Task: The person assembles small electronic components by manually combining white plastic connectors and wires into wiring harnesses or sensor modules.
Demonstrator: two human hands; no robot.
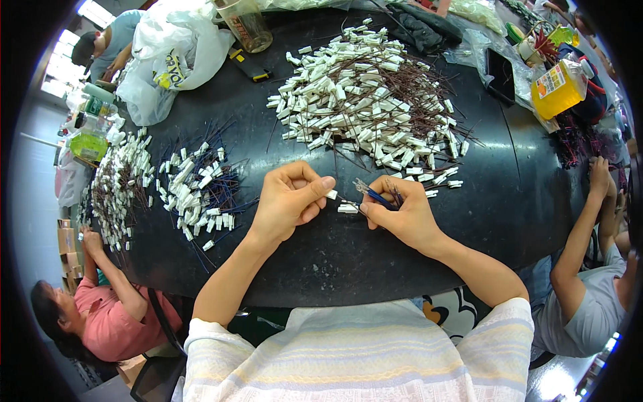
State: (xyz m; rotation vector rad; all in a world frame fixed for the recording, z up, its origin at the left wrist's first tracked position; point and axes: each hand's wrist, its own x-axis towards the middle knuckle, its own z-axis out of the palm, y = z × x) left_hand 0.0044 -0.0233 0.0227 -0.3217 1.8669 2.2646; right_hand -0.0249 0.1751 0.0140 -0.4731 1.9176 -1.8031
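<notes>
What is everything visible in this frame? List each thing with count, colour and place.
table: one, black, fills the middle.
big connector pile: many white connectors with dark brown wires, far centre.
smaller connector pile: many white pieces with blue wires, left.
left-edge pile: many white pieces with brownish wires, far left.
plastic bag: one, white, far left.
plastic cup: one, clear, far edge.
bottle: one, yellow, far right.
co-workers: three; pink top lower left, grey top lower right, one far left.
left hand: pinches a white connector.
right hand: holds a bundle of blue wires.
</notes>
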